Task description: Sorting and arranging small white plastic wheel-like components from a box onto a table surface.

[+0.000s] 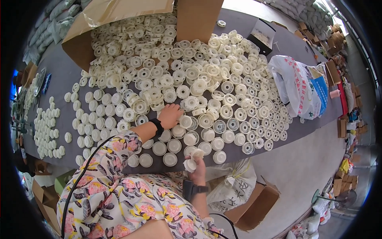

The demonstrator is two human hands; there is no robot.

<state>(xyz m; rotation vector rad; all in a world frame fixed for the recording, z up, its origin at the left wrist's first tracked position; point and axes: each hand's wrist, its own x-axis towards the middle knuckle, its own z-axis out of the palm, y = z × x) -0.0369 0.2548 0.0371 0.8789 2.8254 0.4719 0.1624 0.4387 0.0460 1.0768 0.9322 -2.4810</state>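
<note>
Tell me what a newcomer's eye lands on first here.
First, the heap of white discs spread from the open carton at the back across the grey table. Next, the printed bag at the table's right end. Then, front and centre, the left hand reaching in among the discs and the right hand holding a few at the near edge.

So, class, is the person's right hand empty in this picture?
No, the right hand is holding white round pieces.
</note>
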